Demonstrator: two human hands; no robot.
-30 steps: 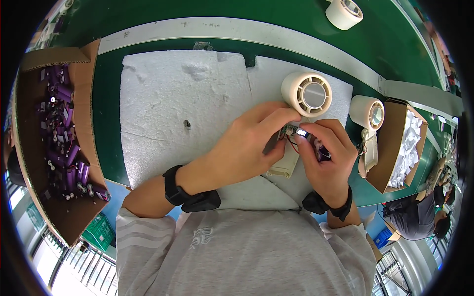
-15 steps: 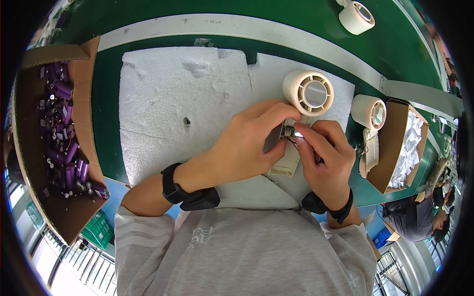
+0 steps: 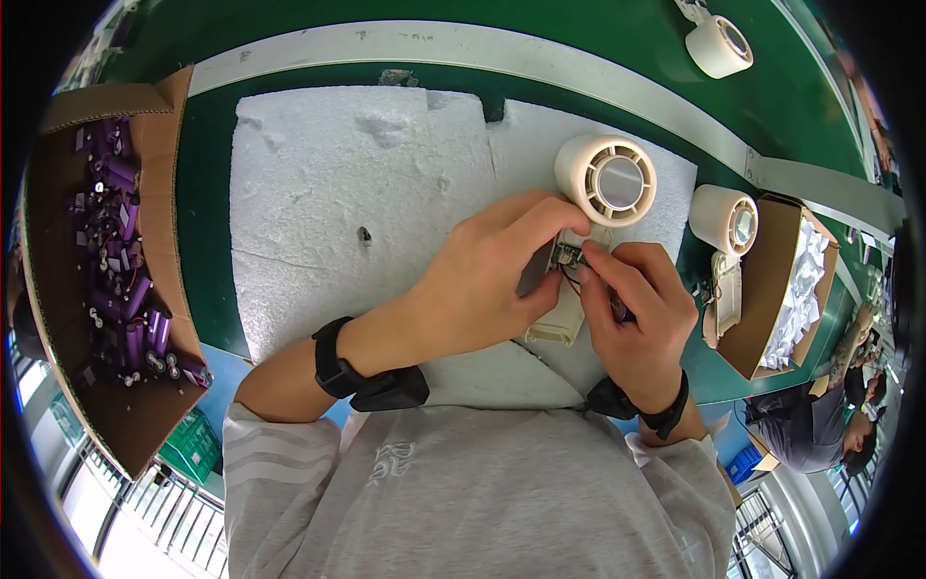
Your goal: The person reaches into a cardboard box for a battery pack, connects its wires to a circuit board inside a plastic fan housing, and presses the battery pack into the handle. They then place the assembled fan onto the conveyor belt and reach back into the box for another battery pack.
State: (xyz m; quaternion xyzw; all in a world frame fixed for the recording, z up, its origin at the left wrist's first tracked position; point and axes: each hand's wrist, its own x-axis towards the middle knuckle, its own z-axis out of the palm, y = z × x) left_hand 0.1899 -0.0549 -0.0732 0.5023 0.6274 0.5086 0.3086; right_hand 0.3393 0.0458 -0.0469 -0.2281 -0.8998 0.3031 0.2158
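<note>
A cream handheld fan with a round slatted head lies on a white foam sheet, its handle toward me and partly hidden under my hands. My left hand is closed at the handle, thumb and forefinger around a small green circuit board; a grey flat surface shows between them. My right hand is closed too, its thumb and forefinger pinched at the board's right edge. Thin red and dark wires run between the hands. A purple battery shows partly inside my curled right fingers.
On the left stands a cardboard box of purple batteries. To the right, another fan sits beside a box of white crumpled pieces. A third fan lies beyond the metal rail. A person is at far right.
My right fingertips have shifted slightly, and the bright white spot at the board is gone; a red wire now shows. The fan beyond the rail has moved right and a little nearer.
</note>
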